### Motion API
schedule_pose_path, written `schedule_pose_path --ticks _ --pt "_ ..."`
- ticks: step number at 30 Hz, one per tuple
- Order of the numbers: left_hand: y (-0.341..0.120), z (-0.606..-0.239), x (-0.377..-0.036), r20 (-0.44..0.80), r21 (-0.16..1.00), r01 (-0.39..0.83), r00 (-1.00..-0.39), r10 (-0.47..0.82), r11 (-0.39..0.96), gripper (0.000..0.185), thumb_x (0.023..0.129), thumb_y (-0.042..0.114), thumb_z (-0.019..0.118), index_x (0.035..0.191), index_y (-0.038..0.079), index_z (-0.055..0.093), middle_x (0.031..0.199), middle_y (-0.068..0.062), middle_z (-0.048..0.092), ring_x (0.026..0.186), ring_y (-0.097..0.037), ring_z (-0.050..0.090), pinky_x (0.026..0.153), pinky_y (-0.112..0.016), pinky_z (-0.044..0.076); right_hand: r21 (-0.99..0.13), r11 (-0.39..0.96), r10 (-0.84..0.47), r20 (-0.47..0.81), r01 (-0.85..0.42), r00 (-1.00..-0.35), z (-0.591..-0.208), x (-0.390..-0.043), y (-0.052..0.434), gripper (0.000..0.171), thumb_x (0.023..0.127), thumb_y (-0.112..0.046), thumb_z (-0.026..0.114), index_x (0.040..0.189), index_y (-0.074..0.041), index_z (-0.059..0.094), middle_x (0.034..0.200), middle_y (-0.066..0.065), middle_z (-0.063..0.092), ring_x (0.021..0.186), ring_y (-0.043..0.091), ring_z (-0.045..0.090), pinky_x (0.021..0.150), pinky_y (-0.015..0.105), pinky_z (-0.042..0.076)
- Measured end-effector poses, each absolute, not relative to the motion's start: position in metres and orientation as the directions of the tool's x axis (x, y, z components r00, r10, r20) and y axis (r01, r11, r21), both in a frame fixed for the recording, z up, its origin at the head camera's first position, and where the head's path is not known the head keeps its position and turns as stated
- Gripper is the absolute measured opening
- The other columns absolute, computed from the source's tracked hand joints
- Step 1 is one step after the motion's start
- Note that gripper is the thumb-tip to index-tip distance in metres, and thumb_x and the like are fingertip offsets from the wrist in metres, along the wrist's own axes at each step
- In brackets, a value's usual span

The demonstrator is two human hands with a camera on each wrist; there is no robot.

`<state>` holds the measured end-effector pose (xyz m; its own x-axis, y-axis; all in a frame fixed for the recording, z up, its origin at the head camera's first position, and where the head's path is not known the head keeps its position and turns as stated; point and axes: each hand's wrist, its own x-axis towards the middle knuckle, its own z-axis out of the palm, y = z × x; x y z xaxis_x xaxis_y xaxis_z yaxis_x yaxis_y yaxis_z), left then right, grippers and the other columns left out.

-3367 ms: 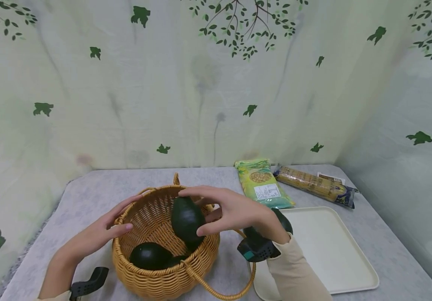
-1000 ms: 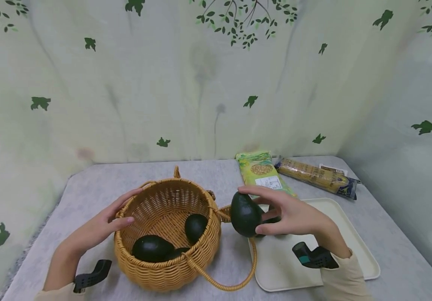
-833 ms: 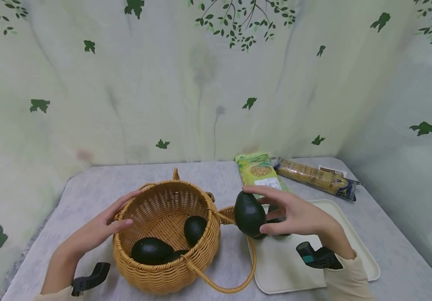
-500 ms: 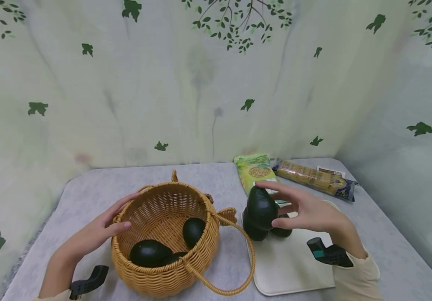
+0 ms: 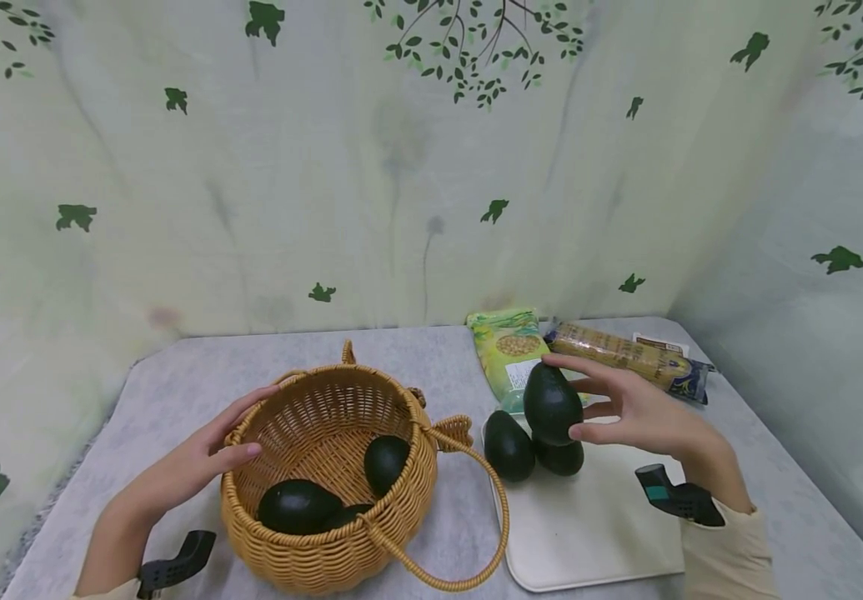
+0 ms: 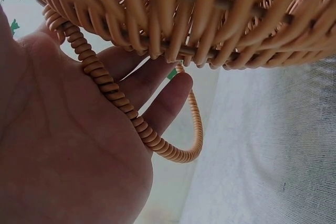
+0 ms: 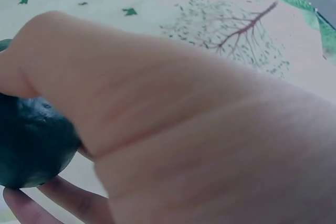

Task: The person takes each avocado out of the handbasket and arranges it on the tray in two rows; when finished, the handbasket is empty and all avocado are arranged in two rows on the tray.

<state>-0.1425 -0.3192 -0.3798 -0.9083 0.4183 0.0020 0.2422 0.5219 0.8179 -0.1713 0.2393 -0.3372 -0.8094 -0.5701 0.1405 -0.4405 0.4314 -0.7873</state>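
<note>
My right hand (image 5: pixel 637 408) holds a dark green avocado (image 5: pixel 553 404) upright between thumb and fingers, over the left part of the white tray (image 5: pixel 596 533). In the right wrist view this avocado (image 7: pixel 31 140) shows partly behind the hand. Two more avocados lie on the tray: one at its left edge (image 5: pixel 509 447) and one below the held one (image 5: pixel 560 458). My left hand (image 5: pixel 183 467) steadies the wicker basket (image 5: pixel 326 554) by its left rim, thumb over the inside. In the left wrist view a wrapped handle (image 6: pixel 110 90) crosses the palm. Several avocados (image 5: pixel 299 506) sit inside the basket.
A green and yellow bag (image 5: pixel 506 346) with a picture of beans lies behind the tray. Right of it is a long pasta packet (image 5: pixel 626 348). The basket's front handle (image 5: pixel 476 575) loops toward the tray's left edge. A leaf-patterned cloth (image 5: pixel 401 167) hangs behind the table.
My right hand has lifted the avocado out of the basket and carried it right, over the tray. The left hand has stayed at the basket's rim.
</note>
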Motion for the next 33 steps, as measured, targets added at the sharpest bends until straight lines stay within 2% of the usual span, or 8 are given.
schedule_pose_path --ticks 2,6,7,15,20,23,27,33 --pt "-0.319 -0.38 -0.143 -0.002 0.817 0.239 -0.909 0.417 0.526 0.067 0.107 0.018 0.051 0.164 0.036 0.022 0.168 -0.015 0.022 0.146 -0.028 0.037 0.096 -0.065 0.048 -0.781 0.45 -0.557 0.132 -0.432 -0.82 -0.339 -0.172 0.243 0.076 0.091 -0.016 0.079 0.157 -0.024 0.043 0.162 0.015 0.038 0.133 0.048 0.053 0.092 0.032 0.056" --pt "-0.319 -0.379 -0.143 -0.008 0.822 0.233 -0.908 0.419 0.519 0.067 0.107 0.018 0.051 0.165 0.034 0.021 0.169 -0.018 0.019 0.147 -0.053 0.025 0.097 -0.076 0.041 -0.779 0.471 -0.536 0.12 -0.414 -0.836 -0.343 -0.175 0.248 0.076 0.091 -0.017 0.079 0.158 -0.022 0.042 0.164 0.015 0.035 0.134 0.051 0.052 0.092 0.032 0.057" --pt "-0.319 -0.379 -0.143 -0.007 0.823 0.232 -0.908 0.419 0.519 0.067 0.107 0.018 0.051 0.165 0.034 0.021 0.169 -0.018 0.019 0.147 -0.055 0.023 0.096 -0.078 0.04 -0.779 0.473 -0.534 0.118 -0.411 -0.837 -0.344 -0.176 0.249 0.076 0.091 -0.018 0.079 0.158 -0.022 0.042 0.164 0.015 0.035 0.134 0.051 0.052 0.092 0.031 0.057" --pt "-0.319 -0.38 -0.143 -0.003 0.821 0.235 -0.91 0.415 0.521 0.066 0.107 0.018 0.051 0.165 0.035 0.021 0.168 -0.016 0.022 0.143 -0.046 0.034 0.095 -0.069 0.047 -0.793 0.489 -0.506 0.08 -0.362 -0.859 -0.35 -0.179 0.262 0.076 0.091 -0.019 0.08 0.157 -0.025 0.042 0.165 0.015 0.033 0.136 0.053 0.048 0.092 0.027 0.056" --pt "-0.319 -0.379 -0.144 -0.001 0.822 0.237 -0.908 0.418 0.518 0.066 0.108 0.017 0.051 0.165 0.035 0.021 0.168 -0.017 0.022 0.143 -0.045 0.035 0.095 -0.069 0.047 -0.812 0.497 -0.48 0.036 -0.305 -0.877 -0.35 -0.179 0.268 0.077 0.091 -0.019 0.08 0.157 -0.02 0.042 0.163 0.019 0.033 0.137 0.056 0.045 0.093 0.034 0.058" --pt "-0.319 -0.379 -0.144 0.004 0.82 0.243 -0.908 0.42 0.519 0.066 0.108 0.018 0.051 0.164 0.035 0.021 0.168 -0.016 0.022 0.143 -0.021 0.039 0.096 -0.07 0.046 -0.809 0.515 -0.462 0.017 -0.284 -0.887 -0.351 -0.179 0.271 0.077 0.091 -0.02 0.08 0.157 -0.019 0.041 0.163 0.021 0.032 0.137 0.057 0.045 0.094 0.04 0.058" --pt "-0.319 -0.38 -0.143 0.008 0.819 0.249 -0.906 0.422 0.517 0.066 0.108 0.017 0.051 0.164 0.036 0.022 0.168 -0.015 0.023 0.131 0.014 0.034 0.097 -0.07 0.044 -0.797 0.54 -0.448 -0.001 -0.27 -0.894 -0.353 -0.18 0.277 0.077 0.09 -0.021 0.081 0.157 -0.018 0.042 0.162 0.022 0.032 0.135 0.058 0.046 0.096 0.049 0.056" --pt "-0.319 -0.38 -0.143 0.012 0.822 0.251 -0.905 0.425 0.512 0.067 0.107 0.017 0.051 0.164 0.036 0.021 0.168 -0.015 0.023 0.128 0.018 0.034 0.097 -0.07 0.044 -0.769 0.593 -0.426 -0.046 -0.24 -0.903 -0.357 -0.182 0.283 0.078 0.09 -0.022 0.081 0.157 -0.015 0.042 0.16 0.025 0.034 0.134 0.059 0.046 0.095 0.056 0.055"
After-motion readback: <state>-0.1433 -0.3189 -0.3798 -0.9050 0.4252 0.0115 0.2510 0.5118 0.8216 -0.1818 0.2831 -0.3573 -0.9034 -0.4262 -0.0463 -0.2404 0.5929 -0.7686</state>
